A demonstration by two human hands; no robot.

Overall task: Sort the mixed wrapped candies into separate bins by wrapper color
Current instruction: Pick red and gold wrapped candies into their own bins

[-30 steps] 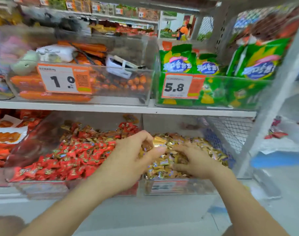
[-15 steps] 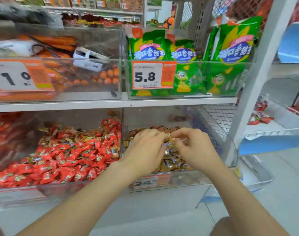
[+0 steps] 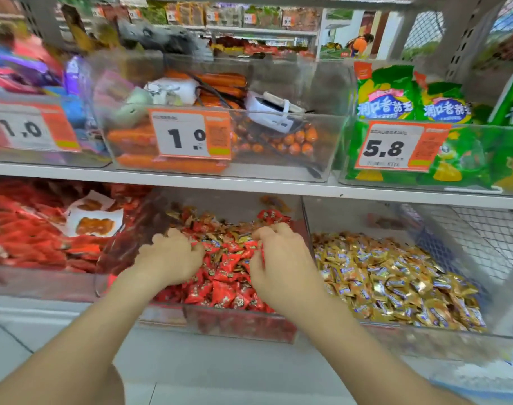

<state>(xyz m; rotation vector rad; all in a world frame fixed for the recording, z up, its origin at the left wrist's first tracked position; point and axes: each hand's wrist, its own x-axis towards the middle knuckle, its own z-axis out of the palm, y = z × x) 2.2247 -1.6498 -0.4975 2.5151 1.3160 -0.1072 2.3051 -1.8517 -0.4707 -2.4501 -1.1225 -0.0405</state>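
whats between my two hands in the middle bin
Red-wrapped candies, with a few gold wrappers mixed in, fill the stretch between the left hand and the right hand, seen in the head view.

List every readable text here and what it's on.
"1.0": left price tag on the far-left bin.
"1.0": middle price tag on the sausage bin.
"5.8": right price tag on the green-packet bin.
"润口香甜王": green packets.
Too blurred: tags' small print, candy wrappers, back-shelf tags.

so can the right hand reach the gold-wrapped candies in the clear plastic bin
Probably yes: the right hand is beside the gold-wrapped candies, nothing covers them, only a clear bin wall between.
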